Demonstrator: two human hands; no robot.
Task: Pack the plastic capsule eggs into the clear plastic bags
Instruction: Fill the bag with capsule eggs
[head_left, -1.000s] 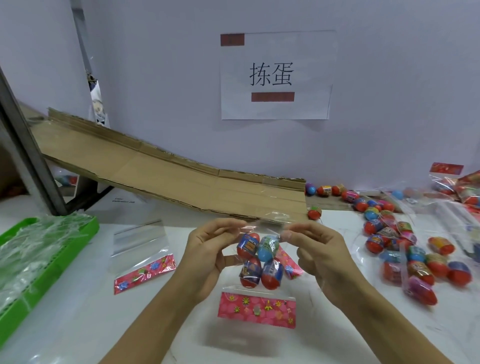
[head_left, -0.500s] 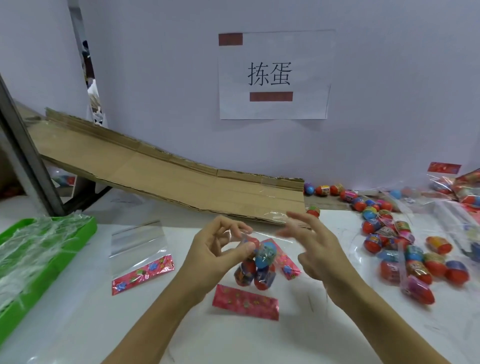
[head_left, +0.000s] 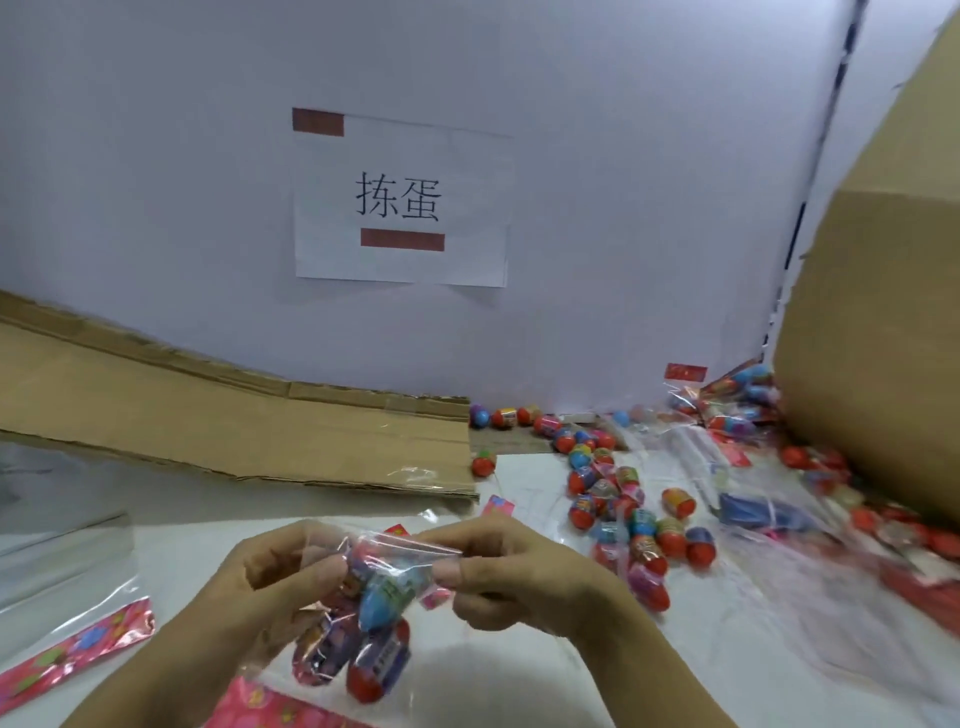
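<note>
Both hands pinch the top of the clear plastic bag (head_left: 363, 608) above the surface: left hand (head_left: 280, 582), right hand (head_left: 514, 577). Several capsule eggs (head_left: 382, 597) inside. Risk: mouth looks unsealed, a slipped pinch could spill them.

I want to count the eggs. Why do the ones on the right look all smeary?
Head view: the loose eggs near the middle are fairly sharp, but the pile by the cardboard box smears with motion blur, and the wide lens bends the edges; glare glints on the clear bag.
</note>
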